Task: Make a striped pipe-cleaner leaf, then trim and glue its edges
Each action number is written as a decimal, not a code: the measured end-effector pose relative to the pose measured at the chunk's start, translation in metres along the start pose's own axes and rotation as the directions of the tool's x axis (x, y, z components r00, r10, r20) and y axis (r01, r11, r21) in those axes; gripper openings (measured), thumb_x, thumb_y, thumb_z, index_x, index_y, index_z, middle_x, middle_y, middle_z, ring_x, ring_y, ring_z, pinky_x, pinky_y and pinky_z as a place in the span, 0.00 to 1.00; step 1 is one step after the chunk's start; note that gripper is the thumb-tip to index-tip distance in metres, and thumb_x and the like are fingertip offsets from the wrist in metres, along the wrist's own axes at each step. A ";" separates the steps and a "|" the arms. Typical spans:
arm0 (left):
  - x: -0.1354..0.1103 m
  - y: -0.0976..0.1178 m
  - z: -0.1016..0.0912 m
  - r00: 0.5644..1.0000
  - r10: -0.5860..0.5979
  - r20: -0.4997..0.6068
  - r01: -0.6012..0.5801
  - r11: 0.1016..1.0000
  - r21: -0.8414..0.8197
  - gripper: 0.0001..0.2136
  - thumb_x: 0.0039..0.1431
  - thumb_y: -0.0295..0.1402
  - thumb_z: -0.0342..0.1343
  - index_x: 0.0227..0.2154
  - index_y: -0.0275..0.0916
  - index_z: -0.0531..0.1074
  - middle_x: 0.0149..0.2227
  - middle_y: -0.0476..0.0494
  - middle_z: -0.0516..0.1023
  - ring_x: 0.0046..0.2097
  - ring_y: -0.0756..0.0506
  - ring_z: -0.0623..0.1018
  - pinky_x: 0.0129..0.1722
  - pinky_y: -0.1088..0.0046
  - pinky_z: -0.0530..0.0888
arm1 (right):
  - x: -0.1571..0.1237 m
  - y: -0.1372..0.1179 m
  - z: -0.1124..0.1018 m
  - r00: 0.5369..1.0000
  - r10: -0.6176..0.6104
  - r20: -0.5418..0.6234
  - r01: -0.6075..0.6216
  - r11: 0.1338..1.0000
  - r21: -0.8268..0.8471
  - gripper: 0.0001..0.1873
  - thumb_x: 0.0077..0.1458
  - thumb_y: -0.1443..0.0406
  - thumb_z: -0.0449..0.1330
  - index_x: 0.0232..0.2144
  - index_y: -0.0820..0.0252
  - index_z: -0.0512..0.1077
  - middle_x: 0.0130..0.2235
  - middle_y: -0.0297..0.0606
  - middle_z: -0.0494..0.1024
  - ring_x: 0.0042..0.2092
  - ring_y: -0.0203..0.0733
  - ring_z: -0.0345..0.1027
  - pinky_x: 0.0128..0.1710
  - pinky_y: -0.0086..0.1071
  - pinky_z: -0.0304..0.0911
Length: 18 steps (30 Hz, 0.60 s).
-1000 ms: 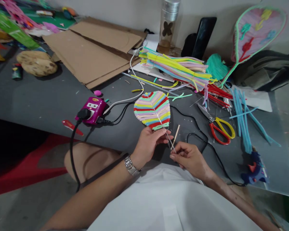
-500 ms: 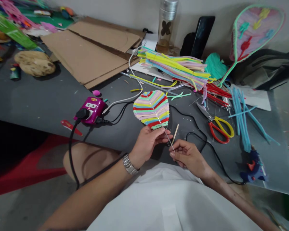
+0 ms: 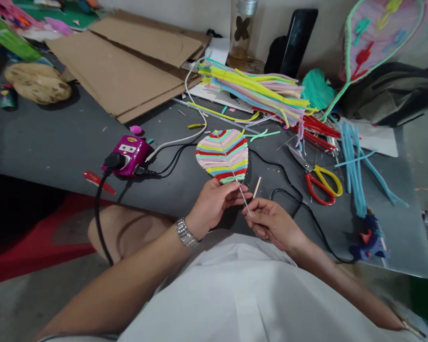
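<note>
A leaf-shaped piece made of striped pipe cleaners (image 3: pixel 223 154) in red, yellow, pink, green and blue lies over the dark table's near edge, with a thin wire stem (image 3: pixel 244 200) running down from it. My left hand (image 3: pixel 214 203), a metal watch on its wrist, pinches the base of the leaf where the stem starts. Fingers of my right hand (image 3: pixel 271 223) are closed on the lower end of the wire stem. A short wooden stick (image 3: pixel 257 186) lies on the table just above my right hand.
Red-and-yellow scissors (image 3: pixel 319 183) and a blue glue gun (image 3: pixel 369 239) lie to the right. A purple power strip (image 3: pixel 128 153) with black cords sits left. Bundled coloured pipe cleaners (image 3: pixel 257 90), loose blue ones (image 3: pixel 353 161), cardboard sheets (image 3: pixel 128 66), a bottle (image 3: pixel 241 33) and a racket-shaped craft (image 3: pixel 378 40) fill the back.
The view has shifted so everything sits slightly higher and left. Both hands keep their hold on the leaf and stem; the right hand has slid a little closer to the left.
</note>
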<state>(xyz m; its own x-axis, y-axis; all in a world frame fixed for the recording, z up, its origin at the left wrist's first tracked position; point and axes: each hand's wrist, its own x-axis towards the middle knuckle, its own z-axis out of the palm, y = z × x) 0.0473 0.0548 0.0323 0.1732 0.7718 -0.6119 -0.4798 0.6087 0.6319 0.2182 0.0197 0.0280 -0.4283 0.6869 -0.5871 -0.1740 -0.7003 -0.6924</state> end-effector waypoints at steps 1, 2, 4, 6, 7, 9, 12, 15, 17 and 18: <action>0.000 0.000 0.000 1.000 -0.006 0.002 0.006 1.000 -0.008 0.05 0.53 0.29 0.65 0.31 0.33 0.76 0.30 0.43 0.82 0.33 0.45 0.84 0.31 0.74 0.79 | -0.001 -0.001 0.000 1.000 0.017 0.003 -0.017 0.999 0.027 0.19 0.46 0.57 0.74 0.30 0.60 0.70 0.22 0.27 0.74 0.16 0.24 0.54 0.14 0.21 0.44; 0.000 0.001 -0.001 1.000 -0.012 0.002 0.012 1.000 -0.014 0.05 0.53 0.28 0.65 0.31 0.33 0.76 0.30 0.43 0.82 0.32 0.45 0.84 0.31 0.74 0.79 | -0.001 -0.002 0.001 0.999 0.032 0.006 -0.033 0.998 0.051 0.19 0.46 0.57 0.74 0.30 0.60 0.70 0.23 0.27 0.74 0.16 0.24 0.54 0.14 0.21 0.44; 0.000 0.001 -0.001 1.000 -0.021 0.000 0.021 1.000 -0.013 0.05 0.53 0.28 0.65 0.30 0.33 0.76 0.29 0.44 0.81 0.32 0.45 0.84 0.30 0.74 0.79 | -0.003 -0.003 0.002 0.998 0.054 0.011 -0.055 0.995 0.078 0.18 0.46 0.58 0.73 0.30 0.60 0.70 0.23 0.27 0.74 0.16 0.24 0.54 0.14 0.21 0.44; 0.000 0.002 -0.001 0.999 -0.032 -0.001 0.032 0.999 -0.005 0.05 0.53 0.28 0.65 0.30 0.33 0.76 0.29 0.43 0.81 0.31 0.45 0.84 0.30 0.74 0.79 | -0.003 -0.004 0.004 0.998 0.060 0.011 -0.061 0.994 0.086 0.16 0.47 0.59 0.72 0.31 0.60 0.70 0.23 0.27 0.74 0.17 0.25 0.55 0.14 0.21 0.44; 0.000 0.003 -0.001 0.999 -0.039 0.001 0.039 0.999 0.000 0.05 0.53 0.28 0.65 0.30 0.33 0.75 0.29 0.43 0.81 0.31 0.45 0.84 0.30 0.74 0.79 | -0.003 -0.004 0.005 0.998 0.061 0.011 -0.062 0.994 0.087 0.16 0.47 0.60 0.72 0.32 0.60 0.71 0.23 0.27 0.74 0.17 0.25 0.55 0.14 0.21 0.44; 0.000 0.005 -0.001 0.999 -0.052 0.008 0.052 0.999 0.010 0.05 0.52 0.28 0.66 0.30 0.33 0.75 0.29 0.43 0.81 0.30 0.45 0.84 0.30 0.73 0.80 | -0.003 -0.005 0.008 0.998 0.061 0.007 -0.061 0.994 0.092 0.15 0.47 0.60 0.71 0.33 0.60 0.71 0.23 0.28 0.74 0.17 0.26 0.56 0.14 0.22 0.45; 0.000 0.006 -0.001 0.998 -0.062 0.019 0.062 0.998 0.019 0.06 0.52 0.27 0.65 0.31 0.33 0.75 0.30 0.42 0.82 0.30 0.45 0.84 0.30 0.72 0.80 | -0.003 -0.004 0.011 0.999 0.055 -0.004 -0.054 0.993 0.101 0.15 0.46 0.60 0.71 0.33 0.60 0.72 0.24 0.28 0.74 0.17 0.27 0.58 0.13 0.22 0.49; 0.002 0.006 -0.001 0.995 -0.089 0.032 0.089 0.996 0.016 0.06 0.53 0.27 0.65 0.33 0.33 0.75 0.32 0.40 0.83 0.31 0.44 0.84 0.32 0.71 0.80 | -0.001 -0.001 0.012 0.998 0.059 -0.004 -0.058 0.993 0.099 0.15 0.46 0.60 0.71 0.32 0.60 0.72 0.23 0.28 0.74 0.16 0.27 0.58 0.13 0.22 0.51; 0.002 0.006 -0.003 0.994 -0.102 0.047 0.101 0.995 0.008 0.06 0.53 0.27 0.65 0.33 0.33 0.75 0.31 0.41 0.83 0.31 0.45 0.84 0.33 0.72 0.80 | -0.001 0.000 0.012 0.998 0.061 -0.007 -0.060 0.994 0.091 0.15 0.46 0.60 0.71 0.32 0.60 0.71 0.23 0.27 0.74 0.16 0.27 0.58 0.13 0.22 0.51; 0.003 0.006 -0.003 0.993 -0.104 0.055 0.104 0.995 0.003 0.06 0.53 0.27 0.66 0.31 0.33 0.75 0.30 0.41 0.83 0.32 0.45 0.84 0.33 0.72 0.80 | -0.001 0.000 0.012 0.998 0.059 -0.013 -0.057 0.994 0.088 0.15 0.46 0.60 0.71 0.31 0.60 0.71 0.23 0.27 0.74 0.16 0.26 0.57 0.13 0.22 0.51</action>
<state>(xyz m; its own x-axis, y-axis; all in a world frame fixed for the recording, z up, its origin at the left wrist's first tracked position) 0.0419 0.0598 0.0330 0.2688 0.7133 -0.6472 -0.4566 0.6860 0.5665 0.2078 0.0170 0.0339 -0.4259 0.6471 -0.6323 -0.2267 -0.7529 -0.6178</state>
